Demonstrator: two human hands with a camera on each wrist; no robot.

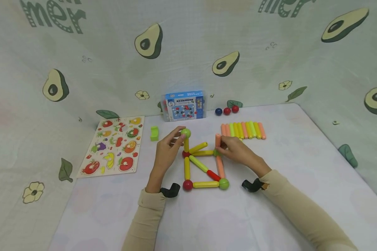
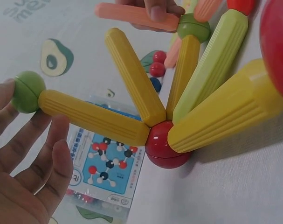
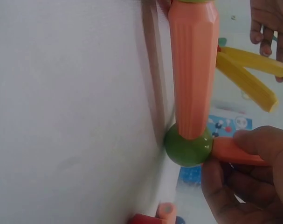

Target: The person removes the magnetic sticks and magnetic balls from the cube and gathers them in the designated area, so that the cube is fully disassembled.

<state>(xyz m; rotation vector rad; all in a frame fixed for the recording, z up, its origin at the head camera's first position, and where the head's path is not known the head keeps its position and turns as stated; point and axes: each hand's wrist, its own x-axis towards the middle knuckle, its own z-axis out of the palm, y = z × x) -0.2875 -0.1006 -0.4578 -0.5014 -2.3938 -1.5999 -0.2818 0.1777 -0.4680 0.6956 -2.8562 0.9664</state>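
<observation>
By the left hand point(image 1: 167, 153) a green ball point(image 1: 186, 132) is pinched; by the right hand point(image 1: 237, 150), an upright orange stick point(image 1: 218, 140). On the ball-and-stick frame point(image 1: 198, 163) between, one corner is partly obscured. Behind are noted a stick row point(image 1: 244, 130) and model-kit box point(image 1: 184, 106).

On the table point(image 1: 207, 216), with the frame point(image 1: 198, 164) as clock centre and twelve at the back, the left hand point(image 1: 167, 150) is at ten, the block point(image 1: 154, 134) farther out at ten, the board point(image 1: 112, 170) beyond, nearer nine. The box point(image 1: 184, 106) stands before twelve, loose balls point(image 1: 227, 111) at one, loose rods point(image 1: 245, 130) past one, the right hand point(image 1: 237, 150) at two.
</observation>
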